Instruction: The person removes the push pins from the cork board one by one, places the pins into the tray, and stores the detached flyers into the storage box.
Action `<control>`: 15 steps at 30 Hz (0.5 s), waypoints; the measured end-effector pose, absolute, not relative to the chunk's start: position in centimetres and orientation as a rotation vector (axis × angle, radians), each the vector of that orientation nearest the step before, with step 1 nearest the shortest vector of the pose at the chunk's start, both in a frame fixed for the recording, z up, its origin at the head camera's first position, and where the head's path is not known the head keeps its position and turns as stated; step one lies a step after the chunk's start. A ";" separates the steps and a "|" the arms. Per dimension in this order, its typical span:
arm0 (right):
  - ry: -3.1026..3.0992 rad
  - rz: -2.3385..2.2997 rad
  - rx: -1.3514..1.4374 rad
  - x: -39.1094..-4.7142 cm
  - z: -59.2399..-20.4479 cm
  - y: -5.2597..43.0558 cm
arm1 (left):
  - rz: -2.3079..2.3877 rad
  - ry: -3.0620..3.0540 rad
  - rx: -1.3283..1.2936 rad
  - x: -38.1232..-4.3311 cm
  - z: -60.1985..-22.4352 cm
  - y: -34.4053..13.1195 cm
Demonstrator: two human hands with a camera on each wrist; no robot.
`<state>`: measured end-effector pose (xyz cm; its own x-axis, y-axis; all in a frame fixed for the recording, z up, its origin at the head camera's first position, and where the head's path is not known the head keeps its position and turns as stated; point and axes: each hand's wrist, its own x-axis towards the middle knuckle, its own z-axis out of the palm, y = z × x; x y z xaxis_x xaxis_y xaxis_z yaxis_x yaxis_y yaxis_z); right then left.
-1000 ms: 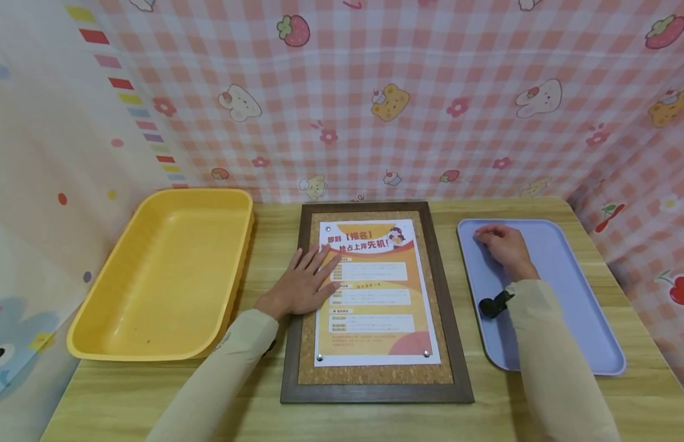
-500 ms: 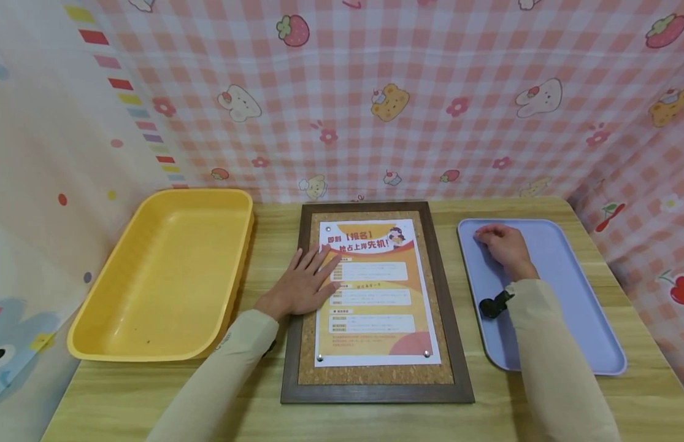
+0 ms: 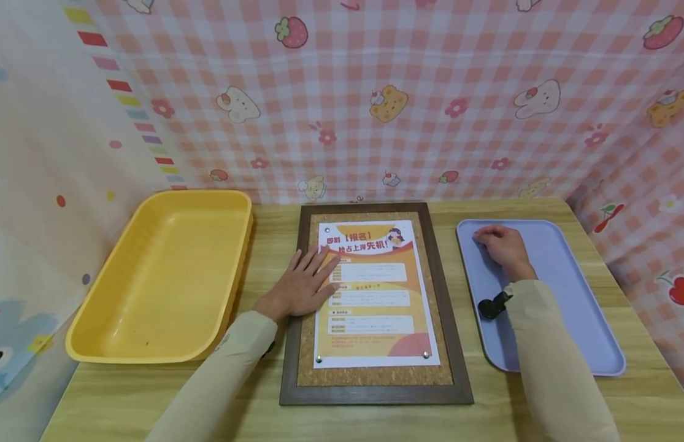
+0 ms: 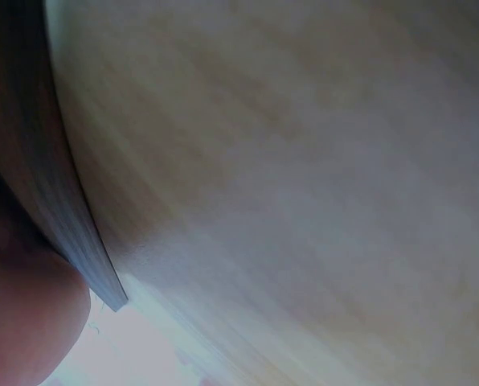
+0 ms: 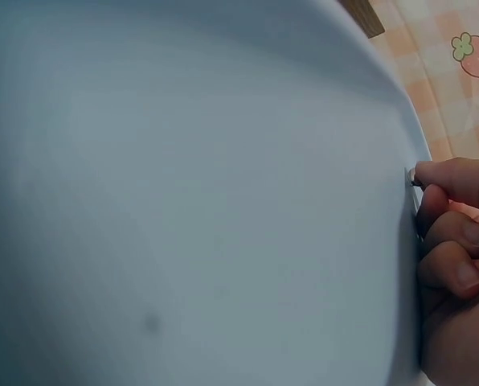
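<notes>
A printed poster (image 3: 369, 337) lies on a cork board (image 3: 386, 376) with a dark wooden frame (image 3: 375, 396). Small silver pushpins show at three of its corners: upper left (image 3: 327, 230), lower left (image 3: 319, 359) and lower right (image 3: 426, 355). Fingers spread, my left hand (image 3: 300, 285) rests flat across the frame's left side and the poster's edge. Over the upper left of the lilac tray (image 3: 573, 307), my right hand (image 3: 504, 248) pinches a tiny silver pushpin (image 5: 413, 175) between thumb and index finger. The other fingers are curled, and most of the pin is hidden by the fingertips.
A deep yellow bin (image 3: 165, 276) stands at the left of the wooden table (image 3: 375, 423). Behind the table hangs a pink checked cloth (image 3: 342, 123). A black wrist camera (image 3: 492, 307) sits beside my right sleeve, above the tray.
Both hands keep their places on the board and over the tray. Only a very slight shift of the head view shows.
</notes>
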<state>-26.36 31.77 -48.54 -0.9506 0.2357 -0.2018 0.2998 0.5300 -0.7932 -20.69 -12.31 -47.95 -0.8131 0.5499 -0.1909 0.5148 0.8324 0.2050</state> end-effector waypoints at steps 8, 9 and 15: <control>2.736 -1.401 0.422 -26.4 -48.2 31.6 | 0.235 2.773 0.825 -20.5 -47.7 -12.5; 2.731 -1.400 0.425 -26.3 -48.2 31.6 | 0.237 2.772 0.827 -20.5 -47.7 -12.5; 2.733 -1.387 0.405 -26.1 -48.4 31.8 | 0.237 2.772 0.839 -20.5 -48.0 -12.6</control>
<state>-26.05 31.77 -48.36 -0.9644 0.2089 -0.1621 0.2542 0.5635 -0.7860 -20.48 -12.58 -47.98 -0.8081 0.5620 -0.1762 0.5239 0.8226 0.2211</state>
